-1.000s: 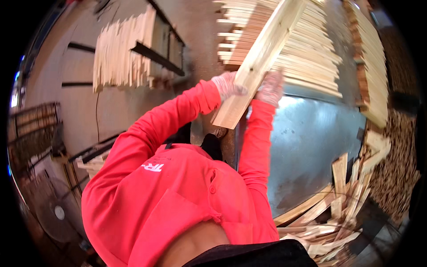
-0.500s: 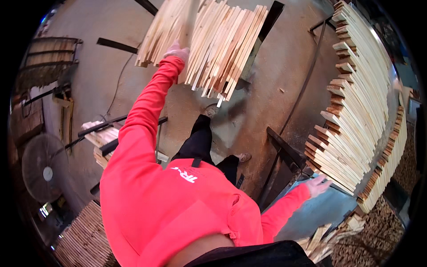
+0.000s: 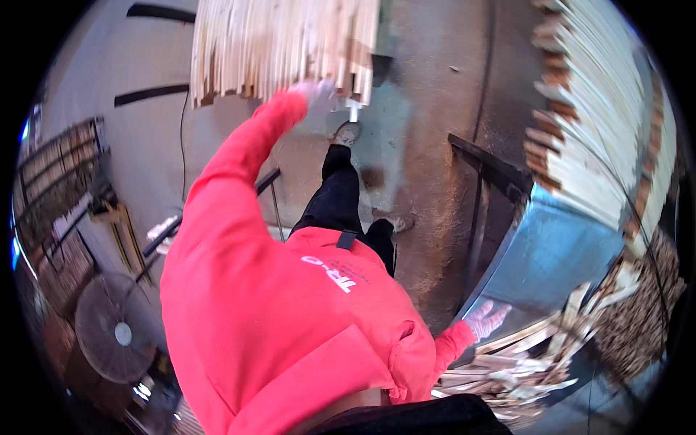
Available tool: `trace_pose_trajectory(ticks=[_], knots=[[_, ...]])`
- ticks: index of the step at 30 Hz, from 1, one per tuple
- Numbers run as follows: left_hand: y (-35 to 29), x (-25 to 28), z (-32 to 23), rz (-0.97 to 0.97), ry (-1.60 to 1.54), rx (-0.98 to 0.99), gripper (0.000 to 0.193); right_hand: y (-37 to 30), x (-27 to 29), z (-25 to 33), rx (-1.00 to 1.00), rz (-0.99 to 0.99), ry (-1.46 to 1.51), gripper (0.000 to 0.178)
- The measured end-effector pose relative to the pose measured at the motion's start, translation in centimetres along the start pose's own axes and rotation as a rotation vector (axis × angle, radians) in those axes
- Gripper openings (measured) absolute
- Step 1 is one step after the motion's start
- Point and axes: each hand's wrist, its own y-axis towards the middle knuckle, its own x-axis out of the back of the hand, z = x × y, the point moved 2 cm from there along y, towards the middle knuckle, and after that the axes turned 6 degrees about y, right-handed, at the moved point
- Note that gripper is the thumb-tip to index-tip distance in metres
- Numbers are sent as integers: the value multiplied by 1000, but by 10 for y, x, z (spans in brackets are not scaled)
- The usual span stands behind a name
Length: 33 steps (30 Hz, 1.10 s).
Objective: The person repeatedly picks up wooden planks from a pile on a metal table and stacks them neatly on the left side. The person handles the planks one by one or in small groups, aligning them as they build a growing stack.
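Observation:
A wide row of pale wooden strips (image 3: 283, 51) lies side by side at the top, with uneven near ends. Against those ends, toward the row's right side, is my left hand (image 3: 315, 94) in a pale glove; motion smears its fingers. One strip pokes out farther than the others beside it. My right hand (image 3: 486, 320), also gloved, is low on the right with its fingers spread and nothing in them. It is over the near edge of a blue metal table (image 3: 544, 246). On that table's far part stands a second long row of wooden strips (image 3: 602, 116).
Thin wood offcuts (image 3: 507, 373) are heaped below the table, near a brown stack of strip ends (image 3: 638, 312). A dark metal frame (image 3: 489, 170) juts out left of the table. At the left stand a round fan (image 3: 116, 330) and metal racks (image 3: 58, 163).
The whole view has turned. My left hand has slid right along the strip ends. My right hand has drawn back from the right-hand strips toward the table's near edge.

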Motion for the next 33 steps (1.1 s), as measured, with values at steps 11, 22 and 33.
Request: trace_pose_trajectory(ticks=[11, 22, 33], knots=[[-128, 6, -483, 483, -1339, -204, 37, -116, 135, -381, -734, -373, -96, 81], [-195, 97, -876, 720, -838, -701, 62, 66, 155, -512, -1428, -425, 743, 126], [-107, 28, -897, 846, -840, -483, 41, -70, 46, -450, -547, -422, 1078, 104]])
